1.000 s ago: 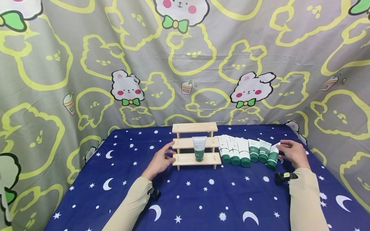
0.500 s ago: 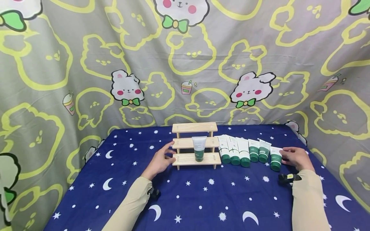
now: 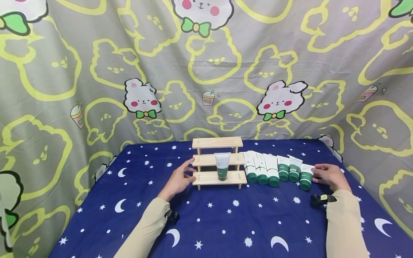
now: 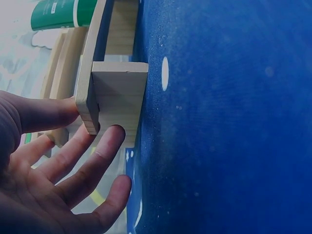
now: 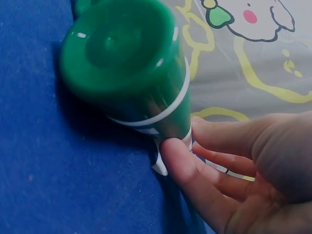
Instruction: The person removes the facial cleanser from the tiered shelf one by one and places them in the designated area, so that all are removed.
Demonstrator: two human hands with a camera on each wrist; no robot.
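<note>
My left hand (image 3: pixel 178 182) touches the left end of a three-tier wooden display stand (image 3: pixel 219 177), fingers spread and relaxed. The left wrist view shows its thumb (image 4: pixel 51 114) against one board's end. A white-and-green squeeze tube (image 3: pixel 222 165) stands cap-down at the stand's lowest step. On the right, my right hand (image 3: pixel 332 177) pinches the outermost tube (image 3: pixel 306 178) along its side, its green cap facing me. Thumb and fingertips press the tube below its white ring in the right wrist view, where the cap (image 5: pixel 119 46) is large and near.
Several more tubes lie in a row between the stand and my right hand, among them a white one (image 3: pixel 272 168) and a greener one (image 3: pixel 295 168). A dark blue star-and-moon cloth (image 3: pixel 226 225) covers the table. A patterned curtain (image 3: pixel 180 64) hangs behind.
My right hand first moves the outermost tube slightly right and towards me, turning it straighter. It then shifts slightly back left towards its neighbour. My left hand keeps its place.
</note>
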